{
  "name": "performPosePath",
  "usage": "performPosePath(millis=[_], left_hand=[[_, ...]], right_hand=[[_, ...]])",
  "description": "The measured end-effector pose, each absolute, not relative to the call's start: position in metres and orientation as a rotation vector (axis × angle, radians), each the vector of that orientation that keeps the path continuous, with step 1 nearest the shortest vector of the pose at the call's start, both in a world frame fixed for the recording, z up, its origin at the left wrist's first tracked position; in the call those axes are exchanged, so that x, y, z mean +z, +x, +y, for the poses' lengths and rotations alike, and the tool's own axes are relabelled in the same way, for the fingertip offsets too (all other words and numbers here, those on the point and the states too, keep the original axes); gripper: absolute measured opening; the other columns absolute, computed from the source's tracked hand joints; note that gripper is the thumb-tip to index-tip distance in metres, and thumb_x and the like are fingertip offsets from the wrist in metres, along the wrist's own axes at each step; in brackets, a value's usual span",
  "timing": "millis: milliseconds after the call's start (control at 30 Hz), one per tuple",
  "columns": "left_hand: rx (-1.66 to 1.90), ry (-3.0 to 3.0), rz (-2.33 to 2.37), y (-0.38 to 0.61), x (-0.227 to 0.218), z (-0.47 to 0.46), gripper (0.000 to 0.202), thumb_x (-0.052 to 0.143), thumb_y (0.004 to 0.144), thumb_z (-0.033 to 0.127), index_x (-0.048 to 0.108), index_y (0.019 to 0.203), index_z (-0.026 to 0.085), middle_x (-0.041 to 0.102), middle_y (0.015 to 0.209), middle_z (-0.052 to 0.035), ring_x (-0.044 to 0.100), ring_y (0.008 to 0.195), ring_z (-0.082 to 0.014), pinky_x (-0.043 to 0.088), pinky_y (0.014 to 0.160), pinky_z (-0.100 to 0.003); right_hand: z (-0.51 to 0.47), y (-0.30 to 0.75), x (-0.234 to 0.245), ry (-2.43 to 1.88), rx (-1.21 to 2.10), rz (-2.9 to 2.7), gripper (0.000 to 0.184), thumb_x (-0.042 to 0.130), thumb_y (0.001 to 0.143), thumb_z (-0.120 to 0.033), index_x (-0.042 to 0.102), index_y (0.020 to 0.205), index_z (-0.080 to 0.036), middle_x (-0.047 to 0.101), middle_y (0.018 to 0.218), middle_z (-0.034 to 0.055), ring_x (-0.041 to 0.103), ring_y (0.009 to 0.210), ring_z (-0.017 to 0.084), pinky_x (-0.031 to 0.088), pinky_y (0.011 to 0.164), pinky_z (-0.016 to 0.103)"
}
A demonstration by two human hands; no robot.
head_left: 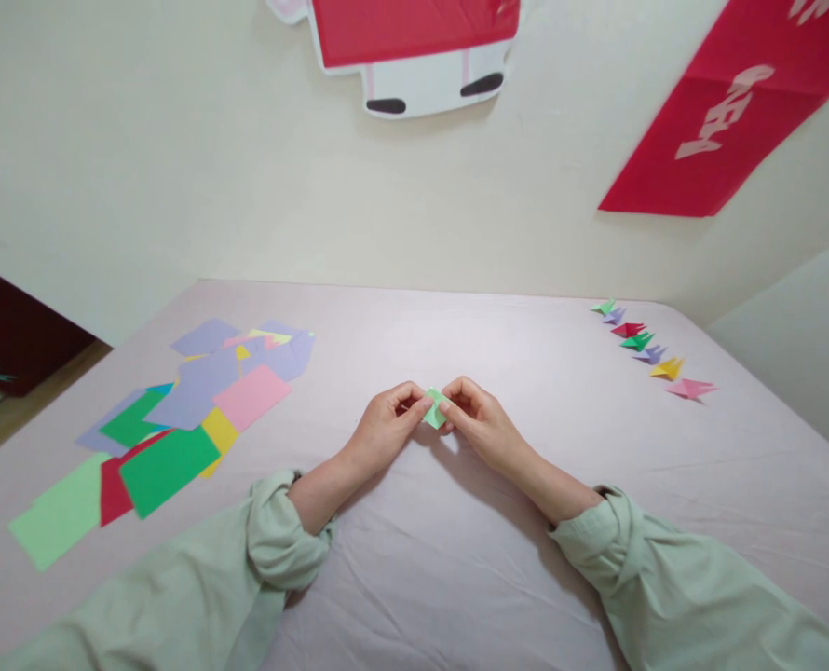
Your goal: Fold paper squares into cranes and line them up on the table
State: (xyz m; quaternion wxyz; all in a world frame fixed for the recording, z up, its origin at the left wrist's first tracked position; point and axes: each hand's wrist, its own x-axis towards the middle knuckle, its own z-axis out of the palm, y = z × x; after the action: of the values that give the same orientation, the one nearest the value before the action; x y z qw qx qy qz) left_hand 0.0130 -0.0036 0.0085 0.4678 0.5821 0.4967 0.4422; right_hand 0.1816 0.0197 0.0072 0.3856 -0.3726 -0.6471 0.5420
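Note:
Between both hands is a small folded piece of light green paper (435,410), roughly diamond-shaped, held a little above the cloth-covered surface. My left hand (391,419) pinches its left side, thumb on the near face. On its right side my right hand (480,417) pinches it the same way, thumb pressed on the paper. The fingers behind the paper are partly hidden.
Loose coloured paper sheets (169,469) lie spread and overlapping on the left of the pale cloth surface (400,578). Several folded paper figures (667,369) stand in a slanting row at the right. A wall (456,224) with red decorations rises behind the far edge.

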Motion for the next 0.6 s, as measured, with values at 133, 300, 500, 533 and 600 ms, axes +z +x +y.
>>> performPosePath(millis=[133,300,500,533,600], left_hand=[[1.089,1.431,1.205,0.0125,0.008,-0.0038,0.024,0.058,0.086,0.037,0.06,0.075,0.016,0.059,0.072,0.0015,0.053,0.069,-0.0117,0.042,0.067,-0.024],[1.22,1.383,1.235,0.0134,0.0079,-0.0037,0.015,0.062,0.083,0.03,0.055,0.084,0.018,0.059,0.082,0.001,0.056,0.075,-0.0114,0.046,0.07,-0.023],[1.208,1.45,1.212,0.0142,0.0105,-0.0057,0.012,0.06,0.085,0.028,0.055,0.083,0.018,0.058,0.084,0.0003,0.056,0.077,-0.0114,0.047,0.07,-0.023],[1.205,1.462,1.206,0.0141,0.0105,-0.0059,0.011,0.059,0.086,0.027,0.056,0.084,0.017,0.058,0.084,0.0002,0.056,0.077,-0.0115,0.047,0.07,-0.023],[1.201,1.474,1.188,0.0139,0.0103,-0.0059,0.01,0.059,0.086,0.027,0.057,0.084,0.017,0.059,0.084,0.0,0.056,0.078,-0.0117,0.046,0.071,-0.023]], right_hand=[[0.0198,0.1814,0.0079,-0.946,1.388,-1.647,0.027,0.06,0.086,-0.045,0.051,0.079,-0.02,0.055,0.07,-0.0027,0.056,0.063,0.012,0.049,0.061,0.027],[0.0185,0.182,0.0071,-0.977,1.305,-1.711,0.023,0.057,0.09,-0.041,0.052,0.081,-0.02,0.055,0.073,-0.0014,0.055,0.065,0.013,0.047,0.061,0.027],[0.0151,0.183,0.0064,-1.005,1.14,-1.776,0.011,0.056,0.089,-0.03,0.048,0.093,-0.022,0.056,0.079,-0.0022,0.054,0.064,0.012,0.043,0.058,0.025],[0.0146,0.1831,0.0068,-1.009,1.141,-1.787,0.01,0.056,0.089,-0.028,0.048,0.093,-0.022,0.056,0.078,-0.0026,0.054,0.063,0.012,0.042,0.057,0.025],[0.0138,0.1831,0.0081,-1.023,1.136,-1.813,0.008,0.055,0.089,-0.026,0.049,0.092,-0.022,0.055,0.075,-0.0033,0.053,0.062,0.012,0.041,0.056,0.024]])
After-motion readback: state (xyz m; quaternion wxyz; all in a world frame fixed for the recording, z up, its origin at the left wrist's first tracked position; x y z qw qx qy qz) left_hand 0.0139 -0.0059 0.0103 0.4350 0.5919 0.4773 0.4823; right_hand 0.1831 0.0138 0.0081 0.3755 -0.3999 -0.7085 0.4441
